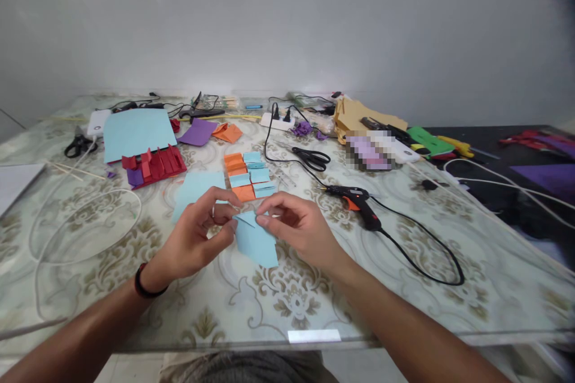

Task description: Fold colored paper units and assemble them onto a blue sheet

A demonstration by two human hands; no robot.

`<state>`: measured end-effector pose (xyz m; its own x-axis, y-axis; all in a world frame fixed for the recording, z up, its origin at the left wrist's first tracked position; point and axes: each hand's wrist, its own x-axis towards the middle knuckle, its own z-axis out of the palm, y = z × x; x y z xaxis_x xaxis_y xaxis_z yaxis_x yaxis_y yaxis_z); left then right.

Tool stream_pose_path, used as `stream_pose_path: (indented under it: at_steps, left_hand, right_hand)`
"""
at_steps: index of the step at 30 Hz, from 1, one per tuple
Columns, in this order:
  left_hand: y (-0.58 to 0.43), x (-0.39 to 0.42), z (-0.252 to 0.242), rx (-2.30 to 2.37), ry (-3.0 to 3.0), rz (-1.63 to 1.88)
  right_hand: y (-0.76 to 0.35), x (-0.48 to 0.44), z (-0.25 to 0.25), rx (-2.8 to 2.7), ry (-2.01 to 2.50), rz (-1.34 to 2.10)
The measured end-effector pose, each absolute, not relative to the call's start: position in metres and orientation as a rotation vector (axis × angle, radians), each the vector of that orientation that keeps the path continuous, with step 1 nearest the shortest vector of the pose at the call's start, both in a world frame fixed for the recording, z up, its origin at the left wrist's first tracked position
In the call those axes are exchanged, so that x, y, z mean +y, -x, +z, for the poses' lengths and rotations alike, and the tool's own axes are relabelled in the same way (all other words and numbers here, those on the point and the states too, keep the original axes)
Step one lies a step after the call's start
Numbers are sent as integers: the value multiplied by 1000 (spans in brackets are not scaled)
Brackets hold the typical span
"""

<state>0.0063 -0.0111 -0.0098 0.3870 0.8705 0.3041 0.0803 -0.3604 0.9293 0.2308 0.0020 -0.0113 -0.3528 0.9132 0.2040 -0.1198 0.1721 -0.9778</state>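
A light blue folded paper piece (256, 242) is held just above the patterned glass table (287, 296). My left hand (197, 233) pinches its upper left edge, fingers curled closed. My right hand (291, 221) pinches its top right corner with thumb and forefinger. Just beyond the hands lies a row of small folded orange and blue paper pieces (247, 176). A flat blue sheet (197, 188) lies behind my left hand.
A black and orange glue gun (357, 200) with its cord lies right of my hands. Black scissors (312, 158), a power strip (278, 122), red folded pieces (155, 164), a large blue sheet (135, 131), purple paper (197, 131) and brown paper (359, 116) lie farther back.
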Motion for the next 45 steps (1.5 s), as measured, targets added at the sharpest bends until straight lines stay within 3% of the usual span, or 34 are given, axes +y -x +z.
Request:
stream_pose_path:
  at_steps: [9, 19, 34, 45]
  left_hand:
    - [-1, -10, -11, 864, -1886, 1136]
    - [-9, -2, 1, 1063, -1761, 796]
    - [-9, -1, 0, 1112, -1882, 783]
    - [-7, -2, 4, 1166, -1953, 672]
  right_hand:
    - [-233, 0, -11, -1506, 850, 1328]
    - [-231, 2, -8, -1615, 938, 1228]
    - [-231, 5, -11, -1782, 1000, 1336]
    - [-232, 5, -9, -1982, 1022, 1198]
